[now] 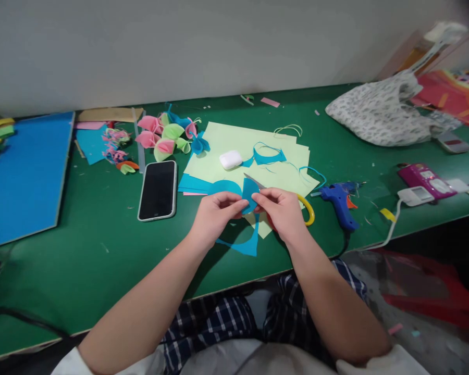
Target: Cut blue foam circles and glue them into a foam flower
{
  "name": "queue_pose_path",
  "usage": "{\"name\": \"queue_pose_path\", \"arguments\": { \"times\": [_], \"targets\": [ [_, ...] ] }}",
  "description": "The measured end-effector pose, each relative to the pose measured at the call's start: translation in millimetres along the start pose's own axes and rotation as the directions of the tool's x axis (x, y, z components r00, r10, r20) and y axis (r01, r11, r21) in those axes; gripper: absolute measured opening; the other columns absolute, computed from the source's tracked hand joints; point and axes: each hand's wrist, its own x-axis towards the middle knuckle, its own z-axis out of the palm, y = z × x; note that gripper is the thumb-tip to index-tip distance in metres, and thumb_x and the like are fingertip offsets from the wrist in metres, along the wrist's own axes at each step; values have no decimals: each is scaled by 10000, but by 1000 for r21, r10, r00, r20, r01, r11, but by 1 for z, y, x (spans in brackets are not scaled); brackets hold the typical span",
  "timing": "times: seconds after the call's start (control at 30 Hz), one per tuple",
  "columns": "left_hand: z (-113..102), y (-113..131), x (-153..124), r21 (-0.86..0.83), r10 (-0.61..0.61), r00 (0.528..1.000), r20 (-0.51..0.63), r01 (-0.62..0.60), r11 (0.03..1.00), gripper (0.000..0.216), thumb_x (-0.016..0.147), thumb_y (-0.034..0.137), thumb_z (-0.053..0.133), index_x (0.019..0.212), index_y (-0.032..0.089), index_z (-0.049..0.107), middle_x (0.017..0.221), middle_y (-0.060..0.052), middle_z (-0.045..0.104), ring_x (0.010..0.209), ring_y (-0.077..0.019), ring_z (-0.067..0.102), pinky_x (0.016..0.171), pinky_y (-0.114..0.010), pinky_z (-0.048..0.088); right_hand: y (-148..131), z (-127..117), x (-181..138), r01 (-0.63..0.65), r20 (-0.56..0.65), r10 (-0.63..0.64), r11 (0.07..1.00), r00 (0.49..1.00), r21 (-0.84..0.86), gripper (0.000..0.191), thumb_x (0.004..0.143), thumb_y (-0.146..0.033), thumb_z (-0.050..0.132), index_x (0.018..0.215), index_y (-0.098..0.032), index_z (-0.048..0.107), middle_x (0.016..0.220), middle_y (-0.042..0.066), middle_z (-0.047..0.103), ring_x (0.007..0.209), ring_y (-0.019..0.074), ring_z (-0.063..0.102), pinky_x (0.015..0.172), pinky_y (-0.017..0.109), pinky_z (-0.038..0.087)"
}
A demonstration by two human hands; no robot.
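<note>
Between my two hands is a small piece of blue paper (249, 190), which looks folded. My left hand (221, 211) pinches its left lower edge, thumb against fingers. On the other side my right hand (276, 208) grips the right edge the same way. Scissors with a yellow handle (308, 209) lie partly hidden behind my right hand. Beneath and behind my hands spread pale green sheets (211, 143), with a blue paper offcut (248, 242) nearer the table edge. A small white case (230, 160) rests on the sheets.
Left of the sheets lies a phone (158, 191), with pink, green and blue paper petals (168, 140) behind it. A large blue board (27, 182) covers the left side. To the right are a blue glue gun (342, 205), a purple device (426, 179) and a patterned cloth bag (383, 112).
</note>
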Motion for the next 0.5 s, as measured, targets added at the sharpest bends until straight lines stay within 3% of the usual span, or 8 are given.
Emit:
{"name": "queue_pose_path", "arguments": {
  "times": [0.23,0.5],
  "targets": [
    [2,3,-1,8,-3,1000,26,2,1000,306,588,394,824,700,154,670,635,9,655,570,-97,605,603,-228,521,2,-1,1,-7,-23,7,1000,1000,30,232,666,-394,761,719,-178,693,563,-15,656,534,126,625,537,238,496],
    [1,0,0,18,66,996,-67,-65,998,314,630,437,788,758,168,691,688,1,666,638,-114,602,603,-226,530,-3,0,-2,15,22,-14,999,1000,-45,201,686,-375,737,698,-183,679,570,-15,644,546,132,624,534,239,491]
  ]
}}
